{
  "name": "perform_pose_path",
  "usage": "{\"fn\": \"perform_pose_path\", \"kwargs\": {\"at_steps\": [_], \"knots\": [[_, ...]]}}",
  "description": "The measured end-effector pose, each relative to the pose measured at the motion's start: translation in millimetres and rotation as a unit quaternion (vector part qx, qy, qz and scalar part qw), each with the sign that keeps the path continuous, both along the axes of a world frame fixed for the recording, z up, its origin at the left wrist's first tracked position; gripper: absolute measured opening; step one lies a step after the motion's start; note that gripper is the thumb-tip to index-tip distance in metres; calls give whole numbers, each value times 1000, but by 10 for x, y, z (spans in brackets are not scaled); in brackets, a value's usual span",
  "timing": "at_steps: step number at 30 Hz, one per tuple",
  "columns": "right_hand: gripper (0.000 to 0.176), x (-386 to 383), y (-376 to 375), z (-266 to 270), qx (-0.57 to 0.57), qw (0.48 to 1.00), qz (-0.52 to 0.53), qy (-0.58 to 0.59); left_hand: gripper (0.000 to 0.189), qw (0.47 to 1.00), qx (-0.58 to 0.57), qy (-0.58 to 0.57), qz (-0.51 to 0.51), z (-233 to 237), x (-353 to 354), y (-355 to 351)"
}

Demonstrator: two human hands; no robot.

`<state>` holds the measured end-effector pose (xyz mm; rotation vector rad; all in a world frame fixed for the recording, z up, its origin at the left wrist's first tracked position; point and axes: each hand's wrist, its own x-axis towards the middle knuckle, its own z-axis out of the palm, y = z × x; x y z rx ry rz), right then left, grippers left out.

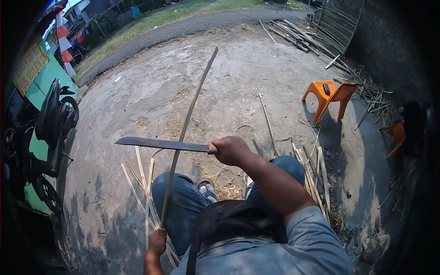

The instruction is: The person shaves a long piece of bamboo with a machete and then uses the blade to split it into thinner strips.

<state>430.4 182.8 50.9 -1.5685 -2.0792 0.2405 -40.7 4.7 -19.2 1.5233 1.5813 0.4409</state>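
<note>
My right hand (230,150) is closed round the handle of a machete (160,144), whose long dark blade points left and crosses the bamboo strip. My left hand (157,242), at the bottom, is closed on the lower end of that long bamboo strip (194,98), which slants up and away past my left knee. Pale split strips (150,183) lie beside my left leg. More split bamboo (322,178) lies beside my right leg. A black bag (238,219) rests on my lap.
An orange chair (316,87) with a small dark object on its seat stands at the right. Bamboo poles (293,36) lie at the back right, near a slatted panel (339,25). A motorcycle (48,137) stands at the left. Part of another person (412,123) shows at the far right.
</note>
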Motion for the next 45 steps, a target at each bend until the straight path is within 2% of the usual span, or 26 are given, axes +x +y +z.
{"fn": "perform_pose_path", "kwargs": {"at_steps": [4,7,11,15,22,25,29,32,33,36,37,38,40,43,45], "knots": [[14,-155,-79,38,29,991,106,-71,71,1000,12,7,-11,13,32,18],[17,-132,-22,48,0,993,84,-80,72,1000,18,21,-5,-74,-22,-19],[26,-12,194,17,-90,995,-37,-5,72,1000,29,10,6,-67,28,-23],[22,-54,70,47,-50,998,-44,16,71,1000,-9,-22,12,5,41,-23],[11,-233,-114,44,54,994,88,-38,70,1000,-14,-5,-8,66,66,32],[14,-193,-12,-20,46,996,67,-46,71,1000,-12,2,-10,59,23,8],[27,-15,199,-39,-22,998,-55,9,73,1000,-21,-10,3,-55,-57,20],[32,49,173,23,-22,994,-91,64,74,1000,-21,-15,5,-21,-33,18],[26,46,138,43,-13,994,-92,55,75,1000,-17,-16,3,9,-10,14],[19,21,-17,104,26,1000,-16,-6,76,1000,-8,-8,-10,56,15,7],[14,-12,-54,121,44,998,12,-42,76,999,-28,-25,-7,47,0,12],[13,-43,-77,98,90,994,39,-50,76,998,-49,-42,-4,24,-43,-3],[13,-94,-122,95,113,989,78,-49,77,995,-85,-60,0,17,-58,-11],[15,-59,-31,-1,50,997,57,-33,78,992,-117,-51,15,121,-27,-29],[17,-21,83,-49,-3,999,4,-33,80,992,-117,-33,38,216,58,-14]]}}
